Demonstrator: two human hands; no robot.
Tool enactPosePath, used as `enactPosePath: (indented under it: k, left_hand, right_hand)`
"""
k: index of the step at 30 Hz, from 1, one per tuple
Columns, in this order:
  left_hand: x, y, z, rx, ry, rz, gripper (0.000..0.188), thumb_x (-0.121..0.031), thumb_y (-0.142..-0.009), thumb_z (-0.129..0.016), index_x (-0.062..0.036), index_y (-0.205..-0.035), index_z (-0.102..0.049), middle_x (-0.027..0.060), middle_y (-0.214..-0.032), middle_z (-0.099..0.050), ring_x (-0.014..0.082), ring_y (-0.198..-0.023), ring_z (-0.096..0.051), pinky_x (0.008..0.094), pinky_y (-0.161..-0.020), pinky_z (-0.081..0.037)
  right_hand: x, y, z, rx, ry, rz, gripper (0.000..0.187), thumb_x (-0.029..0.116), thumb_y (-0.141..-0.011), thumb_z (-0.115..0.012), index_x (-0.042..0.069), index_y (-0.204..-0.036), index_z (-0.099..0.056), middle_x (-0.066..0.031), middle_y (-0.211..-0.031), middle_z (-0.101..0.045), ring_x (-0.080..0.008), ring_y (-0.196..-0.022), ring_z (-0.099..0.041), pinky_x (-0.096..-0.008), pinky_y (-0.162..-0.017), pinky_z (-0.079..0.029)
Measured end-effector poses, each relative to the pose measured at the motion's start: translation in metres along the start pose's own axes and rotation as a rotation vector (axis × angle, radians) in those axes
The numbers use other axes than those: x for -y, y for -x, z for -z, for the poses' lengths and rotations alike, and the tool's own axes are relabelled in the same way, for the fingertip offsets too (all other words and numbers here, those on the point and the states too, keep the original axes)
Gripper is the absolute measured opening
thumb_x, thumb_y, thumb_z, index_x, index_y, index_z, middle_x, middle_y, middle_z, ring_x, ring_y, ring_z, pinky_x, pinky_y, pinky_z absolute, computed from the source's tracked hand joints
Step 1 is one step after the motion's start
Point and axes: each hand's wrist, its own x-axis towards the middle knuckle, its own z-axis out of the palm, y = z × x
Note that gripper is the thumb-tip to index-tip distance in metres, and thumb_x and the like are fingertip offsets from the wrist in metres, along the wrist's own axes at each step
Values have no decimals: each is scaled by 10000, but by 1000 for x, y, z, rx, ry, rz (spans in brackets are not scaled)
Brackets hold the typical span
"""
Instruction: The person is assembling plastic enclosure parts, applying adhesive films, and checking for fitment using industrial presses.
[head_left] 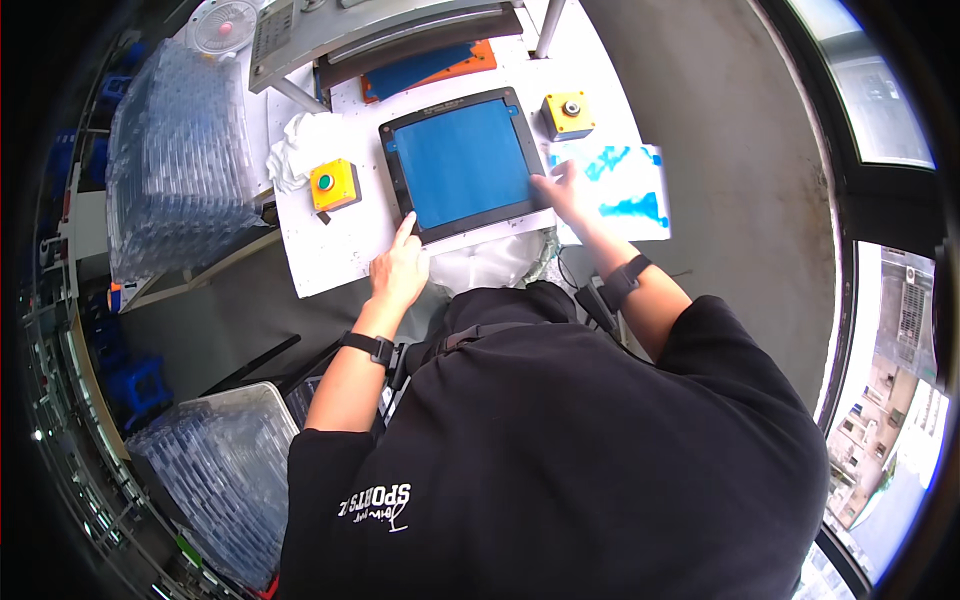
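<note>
A flat black tray-like frame (490, 215) lies on the white table, with a smooth blue sheet (465, 165) covering its middle. At its lower left corner, my left hand (400, 268) rests a stretched index finger on the frame, the other fingers loosely bent. My right hand (572, 200) is at the right edge, slightly blurred, its thumb and a finger spread apart and nothing visible between them. Close to that hand lies a white sheet with bright blue patches (625, 195). I cannot tell whether the blue sheet is loose in the frame.
Yellow push-button boxes stand left (335, 185) and right (568, 115) of the frame. Behind it is a grey machine (380, 45) on posts. A crumpled white cloth (300, 150) and tall stacks of clear plastic trays (180, 160) are at left; more trays (215, 470) stand below.
</note>
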Motion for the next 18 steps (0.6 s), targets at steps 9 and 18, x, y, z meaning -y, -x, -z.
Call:
enactPosePath:
  k: [9,18]
  left_hand:
    - [-4,2,16,-4,77,-15,120,-149,-810,-558,-30,-821,-541,65,-1346,-508,377,-749,-648,452,-678,-522]
    - [54,87,-47,-222,931,783,253,-191,-907,-585,-25,-748,-477,113,-1089,-586,282,-971,-587,384,-811,-480]
  right_hand:
    - [7,-43,31,705,-442,-521,286,220,-725,-783,56,-768,-552,-5,-585,-517,-118,-450,-521,-288,-446,-519]
    - [21,-27,33,589,68,-64,266,221,-854,-599,-41,-880,-633,-178,-718,-643,-318,-633,-659,-415,-607,-555]
